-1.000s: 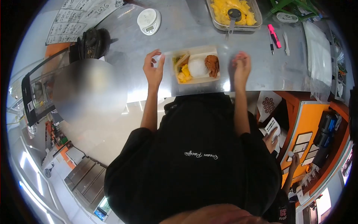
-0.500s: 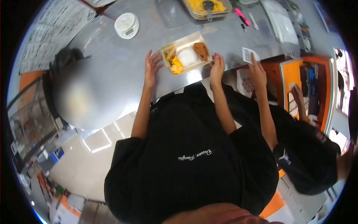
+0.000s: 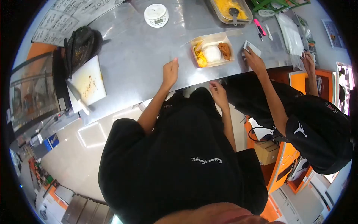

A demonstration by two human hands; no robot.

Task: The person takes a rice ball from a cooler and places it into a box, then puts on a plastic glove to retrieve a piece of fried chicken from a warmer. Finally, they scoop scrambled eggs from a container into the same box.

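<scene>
A paper food box (image 3: pixel 215 65) with a white mound like rice (image 3: pixel 212 53), a brown fried piece (image 3: pixel 224 51) and yellow food pieces (image 3: pixel 200 58) stands on the metal table. My left hand (image 3: pixel 170 73) is at the table to the left of the box, apart from it, with its fingers curled closed and nothing visible in them. Below the box, by the table's front edge, is my right hand (image 3: pixel 219 94); its fingers are loosely bent and apart, holding nothing I can see.
At right, a co-worker's hand (image 3: pixel 255 61) holds a small white card (image 3: pixel 252 48). A white scale (image 3: pixel 156 15), a tub of yellow food (image 3: pixel 233 18) and a pink marker (image 3: pixel 260 27) stand farther back. A knife (image 3: pixel 77 95) lies on the cutting board (image 3: pixel 97 83).
Both my hands have come away from the sides of the food box, which stays on the table. The co-worker's hand with the card is now closer to the box. My view has shifted.
</scene>
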